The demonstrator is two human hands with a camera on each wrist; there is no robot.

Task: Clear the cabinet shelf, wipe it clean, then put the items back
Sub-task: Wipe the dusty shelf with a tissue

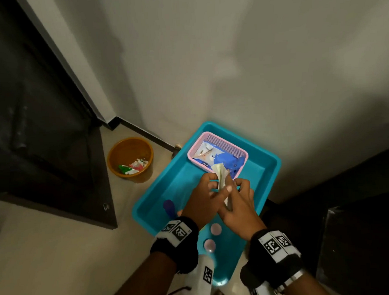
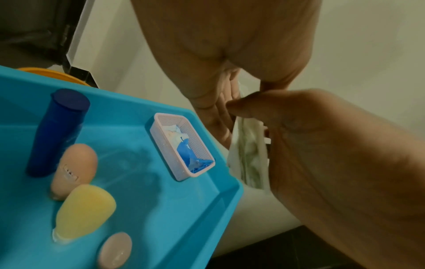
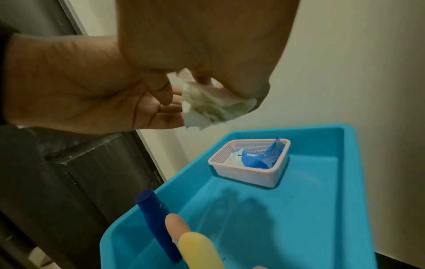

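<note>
Both hands are together above the blue tray [image 1: 186, 177], working a crumpled white wipe [image 1: 221, 173] with greenish stains. My left hand [image 1: 210, 184] holds its upper part, thumb and fingers curled round it. My right hand [image 1: 238, 187] pinches the wipe [image 3: 211, 103] from the other side. Below, the tray [image 3: 310, 200] carries a pink mesh basket [image 1: 218, 138] of blue packets, a dark blue bottle [image 2: 57, 132], a peach bottle [image 2: 76, 167] and a yellow bottle [image 2: 85, 209], all upright.
An orange bowl [image 1: 130, 155] with crumpled wrappers sits on the floor left of the tray. A dark cabinet [image 1: 38, 111] fills the left side and dark furniture [image 1: 364, 228] the lower right. A pale wall rises behind the tray.
</note>
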